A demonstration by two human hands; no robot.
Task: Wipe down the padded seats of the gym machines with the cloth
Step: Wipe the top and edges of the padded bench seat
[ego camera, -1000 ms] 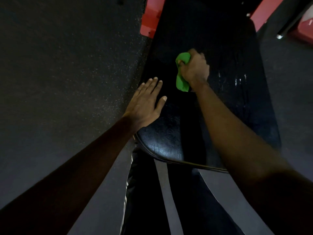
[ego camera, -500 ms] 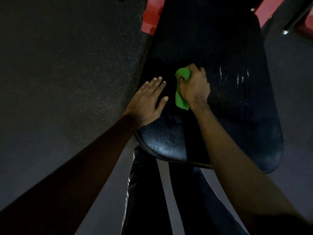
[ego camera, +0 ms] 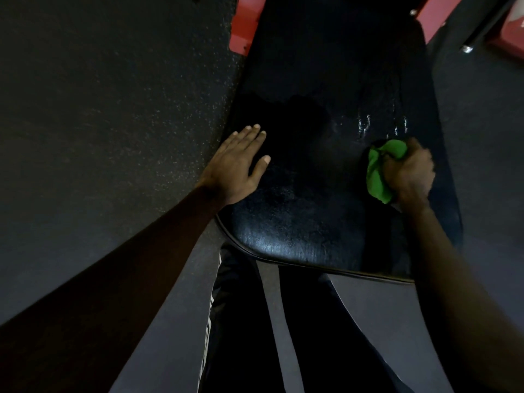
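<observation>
A black padded bench seat (ego camera: 306, 231) runs away from me, its near rounded edge just above my legs. My right hand (ego camera: 409, 173) grips a bunched green cloth (ego camera: 378, 171) and presses it on the right side of the pad. Wet streaks (ego camera: 380, 126) glisten just beyond the cloth. My left hand (ego camera: 238, 165) lies flat, fingers straight, on the pad's left edge.
Red frame parts of the machine (ego camera: 243, 26) (ego camera: 436, 15) flank the far end of the bench. A dark metal bar (ego camera: 482, 32) slants at the top right. Dark speckled rubber floor (ego camera: 113, 109) spreads to the left. My dark striped trousers (ego camera: 241, 321) are below the seat.
My right hand has swept the green cloth from the pad's middle-left toward me and across to its right side. My left hand has stayed flat at the left edge.
</observation>
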